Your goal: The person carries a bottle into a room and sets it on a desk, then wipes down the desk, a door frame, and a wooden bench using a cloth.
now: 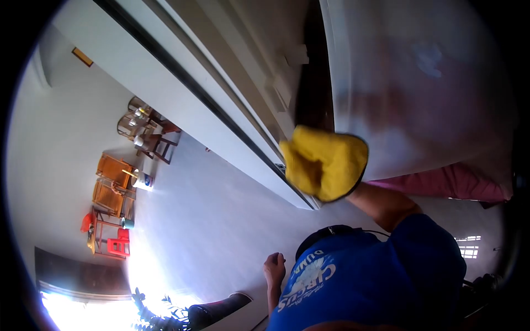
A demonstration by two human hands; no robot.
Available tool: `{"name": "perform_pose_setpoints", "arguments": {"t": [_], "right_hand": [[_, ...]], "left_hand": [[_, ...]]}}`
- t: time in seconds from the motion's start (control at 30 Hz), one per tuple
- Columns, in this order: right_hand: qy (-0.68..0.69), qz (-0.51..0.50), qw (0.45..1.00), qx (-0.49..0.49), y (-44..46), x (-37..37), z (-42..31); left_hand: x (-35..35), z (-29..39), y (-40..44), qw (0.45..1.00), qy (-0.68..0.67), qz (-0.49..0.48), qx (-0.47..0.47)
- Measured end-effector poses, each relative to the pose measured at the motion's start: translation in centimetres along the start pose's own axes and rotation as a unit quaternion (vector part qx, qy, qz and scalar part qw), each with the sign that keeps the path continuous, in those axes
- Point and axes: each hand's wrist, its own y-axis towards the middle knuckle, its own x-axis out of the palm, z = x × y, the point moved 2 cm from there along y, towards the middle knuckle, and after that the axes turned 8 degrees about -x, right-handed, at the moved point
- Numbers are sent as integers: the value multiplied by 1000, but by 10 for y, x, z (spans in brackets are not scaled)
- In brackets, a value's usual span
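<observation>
A yellow mitt (326, 165) with dark trim at the cuff covers my right hand, which is raised ahead of me. It lies against or just in front of the edge of a white sliding door or frame (237, 138); I cannot tell whether it presses on it. The mitt hides my fingers, and a hollow shows in its middle. Low beside my blue shirt (364, 276), my left hand (273, 269) hangs with fingers curled. A small dark spot shows at its fingertips, too small to name.
A translucent sheet or panel (414, 110) stands on the right, above pink fabric (452, 182). Across the grey floor (193, 204) are wooden chairs (110, 187), a white bucket (143, 181) and a red stool (118, 245). A plant (157, 314) is near the bright opening.
</observation>
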Motion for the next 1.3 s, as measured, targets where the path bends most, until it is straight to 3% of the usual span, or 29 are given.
{"name": "perform_pose_setpoints", "arguments": {"t": [0.13, 0.27, 0.43, 0.5, 0.6, 0.63, 0.73, 0.8, 0.87, 0.97, 1.07, 1.1, 1.3], "right_hand": [[-101, -24, 994, -36, -16, 12, -16], [-219, -28, 963, -156, 9, 15, -34], [-380, -54, 880, -280, 30, 68, -17], [-470, -117, 820, -304, 34, 88, -10], [-503, -180, 817, -215, 24, 102, 26], [-528, -182, 804, -204, 29, 106, 29], [-568, -158, 747, -308, 48, 115, 42], [-620, -186, 704, -294, 80, 121, 37], [-612, -131, 690, -364, 122, 140, 17], [-561, -61, 733, -379, 176, 160, -10], [-574, -34, 726, -378, 194, 168, -25], [-610, -68, 713, -338, 185, 164, -18], [-577, -107, 748, -310, 102, 129, 36]], "left_hand": [[11, 4, 10, 999, -20, -29, -9], [12, -6, 28, 999, -17, -47, 0], [1, -8, 42, 998, -18, -66, 11], [-9, -11, 53, 998, 2, -62, 18], [-23, -31, 64, 996, 57, -61, 30], [-29, -42, 67, 995, 59, -72, 27], [-46, -67, 78, 992, 86, -86, 24], [-58, -72, 81, 990, 101, -92, 24], [-57, -85, 98, 990, 106, -90, 30], [-57, -89, 110, 987, 109, -111, 39], [-50, -85, 128, 981, 122, -113, 97], [-49, -75, 129, 981, 105, -126, 107], [-46, -36, 135, 974, 77, -150, 149]]}}
